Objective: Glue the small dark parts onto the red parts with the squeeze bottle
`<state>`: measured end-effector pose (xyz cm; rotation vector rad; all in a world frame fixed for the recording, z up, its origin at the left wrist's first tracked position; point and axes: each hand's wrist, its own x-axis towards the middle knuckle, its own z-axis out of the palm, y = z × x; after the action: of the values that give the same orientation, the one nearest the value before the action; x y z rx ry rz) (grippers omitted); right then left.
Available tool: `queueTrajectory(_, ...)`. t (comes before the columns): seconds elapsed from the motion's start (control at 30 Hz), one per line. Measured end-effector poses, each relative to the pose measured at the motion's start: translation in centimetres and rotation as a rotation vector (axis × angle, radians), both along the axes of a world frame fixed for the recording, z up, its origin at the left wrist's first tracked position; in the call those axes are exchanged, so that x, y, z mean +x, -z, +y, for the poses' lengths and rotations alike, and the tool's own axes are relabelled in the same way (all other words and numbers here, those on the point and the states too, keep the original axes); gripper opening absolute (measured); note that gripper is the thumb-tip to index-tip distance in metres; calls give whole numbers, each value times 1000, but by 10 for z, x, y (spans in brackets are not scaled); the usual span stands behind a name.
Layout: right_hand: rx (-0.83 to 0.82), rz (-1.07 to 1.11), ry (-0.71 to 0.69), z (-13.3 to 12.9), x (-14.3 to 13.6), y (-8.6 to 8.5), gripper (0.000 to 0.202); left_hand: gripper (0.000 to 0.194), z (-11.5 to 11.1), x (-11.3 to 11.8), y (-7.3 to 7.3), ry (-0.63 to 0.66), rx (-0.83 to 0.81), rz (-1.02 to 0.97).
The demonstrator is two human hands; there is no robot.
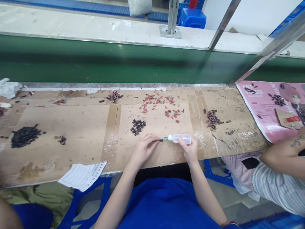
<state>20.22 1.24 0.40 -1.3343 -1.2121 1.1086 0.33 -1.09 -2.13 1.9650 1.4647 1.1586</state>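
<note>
My left hand (145, 149) rests on the cardboard with its thumb and fingertips pinched on a small dark part (161, 140). In my right hand (190, 150) is a clear squeeze bottle (182, 138) with a blue needle tip, lying level and pointing left. The tip is a short way to the right of the small dark part, apart from it. Just beyond my left hand sits a pile of small black parts (138, 126). Farther back, small red parts (159, 100) are scattered in loose groups.
A cardboard-covered bench (92, 124) runs under everything. A black heap (25, 136) is at the left, a mixed red-black pile (213, 119) at the right. A paper sheet (82, 175) overhangs the front edge. A green belt (95, 60) lies behind. Another person's arm (286, 152) is at right.
</note>
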Motion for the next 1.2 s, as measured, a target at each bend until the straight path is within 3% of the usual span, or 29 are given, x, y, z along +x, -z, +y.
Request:
queueTrajectory(0.33,-26,-130,73,-1,-3,3,25,9,-3,6,3,-113,-36,-91)
queueTrajectory(0.73,-22,-232,38,-2,-6,1,29,7,-3,6,-2,-104,-46,-71)
queueTrajectory(1.2,-29,-194,41,-2,-6,0,28,9,-3,5,0,-95,-29,-66)
